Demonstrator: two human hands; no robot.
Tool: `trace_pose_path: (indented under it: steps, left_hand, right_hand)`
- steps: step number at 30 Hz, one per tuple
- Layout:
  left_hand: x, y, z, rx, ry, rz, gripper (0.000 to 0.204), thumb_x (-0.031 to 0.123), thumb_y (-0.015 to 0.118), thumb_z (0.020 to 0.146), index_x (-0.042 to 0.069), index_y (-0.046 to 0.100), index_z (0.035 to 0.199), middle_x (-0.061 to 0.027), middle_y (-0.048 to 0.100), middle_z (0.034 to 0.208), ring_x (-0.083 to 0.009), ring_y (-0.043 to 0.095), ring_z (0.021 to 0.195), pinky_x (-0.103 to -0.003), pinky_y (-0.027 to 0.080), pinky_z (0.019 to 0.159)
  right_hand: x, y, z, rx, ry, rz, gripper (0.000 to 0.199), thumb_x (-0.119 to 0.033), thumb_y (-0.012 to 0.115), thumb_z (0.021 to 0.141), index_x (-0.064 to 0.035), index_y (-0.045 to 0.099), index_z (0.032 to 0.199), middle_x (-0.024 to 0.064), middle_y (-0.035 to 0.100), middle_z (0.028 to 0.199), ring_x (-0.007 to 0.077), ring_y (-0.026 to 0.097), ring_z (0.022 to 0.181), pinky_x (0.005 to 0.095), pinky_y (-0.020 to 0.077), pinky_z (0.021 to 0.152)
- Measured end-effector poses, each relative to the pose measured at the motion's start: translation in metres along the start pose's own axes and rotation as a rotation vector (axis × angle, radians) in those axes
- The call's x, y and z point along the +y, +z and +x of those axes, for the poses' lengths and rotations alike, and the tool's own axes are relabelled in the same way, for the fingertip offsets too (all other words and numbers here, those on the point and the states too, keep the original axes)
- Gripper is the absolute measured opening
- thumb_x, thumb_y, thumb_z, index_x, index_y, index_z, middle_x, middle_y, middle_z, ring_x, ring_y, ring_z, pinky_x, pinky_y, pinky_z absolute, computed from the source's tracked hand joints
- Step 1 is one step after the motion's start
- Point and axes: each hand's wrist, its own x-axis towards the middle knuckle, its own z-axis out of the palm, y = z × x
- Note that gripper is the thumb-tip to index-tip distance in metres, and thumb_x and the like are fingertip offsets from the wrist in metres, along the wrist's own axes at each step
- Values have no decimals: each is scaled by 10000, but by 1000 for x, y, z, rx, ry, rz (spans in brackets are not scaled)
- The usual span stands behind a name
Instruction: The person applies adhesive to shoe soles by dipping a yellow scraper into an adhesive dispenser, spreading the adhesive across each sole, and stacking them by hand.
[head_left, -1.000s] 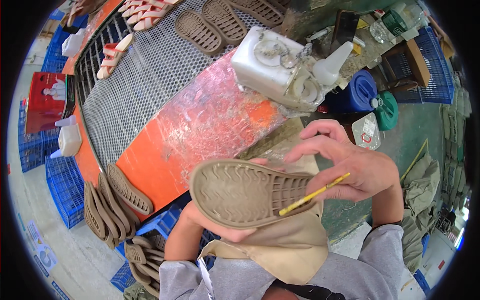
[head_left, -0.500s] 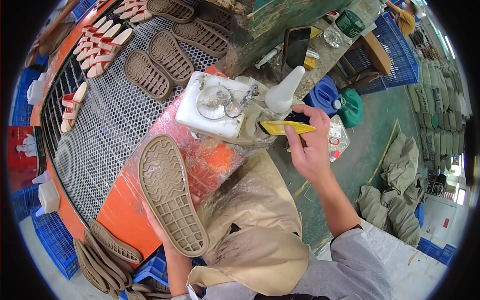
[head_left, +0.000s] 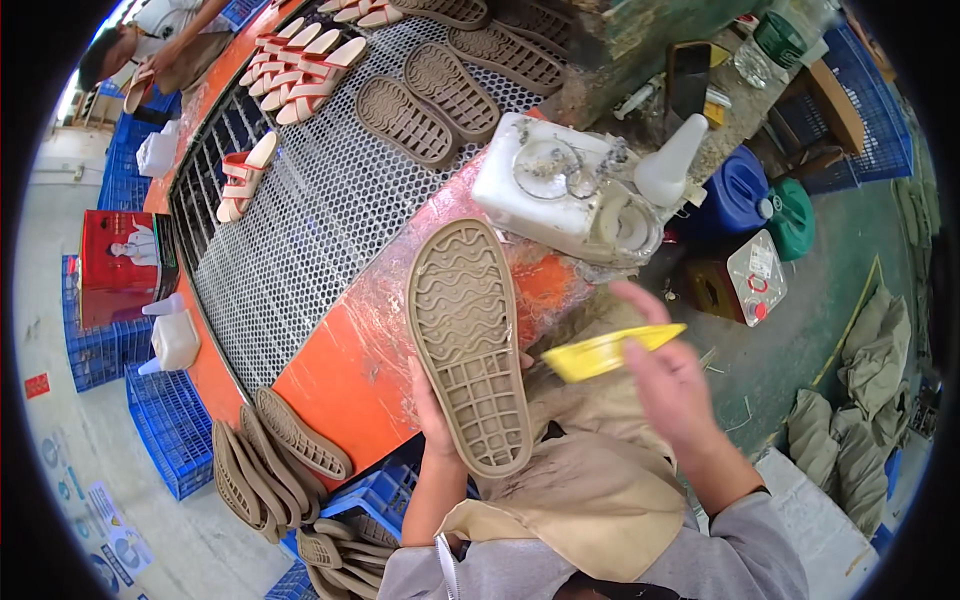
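Observation:
My left hand [head_left: 432, 412] holds a tan rubber shoe sole [head_left: 470, 345] from underneath, tread side up, its toe pointing away over the orange bench edge [head_left: 330, 350]. My right hand [head_left: 672, 385] grips a yellow brush [head_left: 600, 352] whose tip sits just right of the sole's middle, close to it; I cannot tell whether it touches. A white plastic glue canister [head_left: 545, 195] with round lids lies on the bench just beyond the sole. A beige apron [head_left: 590, 490] covers my lap.
A metal mesh conveyor [head_left: 320, 200] carries several tan soles [head_left: 405, 120] and red-and-white sandals [head_left: 300, 75]. A stack of soles [head_left: 270, 465] leans below the bench above blue crates [head_left: 170, 430]. A blue jug [head_left: 735, 185] and green container [head_left: 792, 215] stand right. Another person [head_left: 160, 40] works far left.
My left hand swung the sole up and rightward in front of me. My right hand came down from the glue canister with the brush toward the sole.

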Motion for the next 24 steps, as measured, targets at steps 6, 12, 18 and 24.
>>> trace_pose_path:
  steps: [6,12,18,24]
  left_hand:
    - [-7,18,-23,428,-8,235,733,600,247,1106,90,393,1611,-158,586,1507,-312,652,1263,-461,530,1088]
    - [-11,18,-35,432,-1,293,719,602,254,1101,114,403,1608,-140,603,1491,-302,657,1253,-459,532,1078]
    - [-10,13,-25,294,50,226,739,618,220,1110,104,397,1609,-153,616,1474,-309,686,1208,-455,539,1065]
    - [-6,11,-21,34,170,16,678,550,249,1102,117,417,1597,-156,600,1487,-308,646,1271,-453,556,1041]
  right_hand:
    - [10,63,8,-117,-145,-129,175,-74,579,1038,10,733,1040,196,342,1656,246,421,1379,386,332,1143]
    - [14,80,-1,-53,-161,-56,131,-102,634,1023,-22,737,1014,203,425,1602,308,390,1421,436,278,1191]
    - [5,73,-36,-121,-152,-186,197,-91,566,1048,3,738,1072,195,359,1640,282,388,1422,437,295,1187]
    - [-4,66,-68,-166,-103,-264,189,-99,581,1024,-17,744,1073,200,379,1622,316,347,1449,515,242,1212]
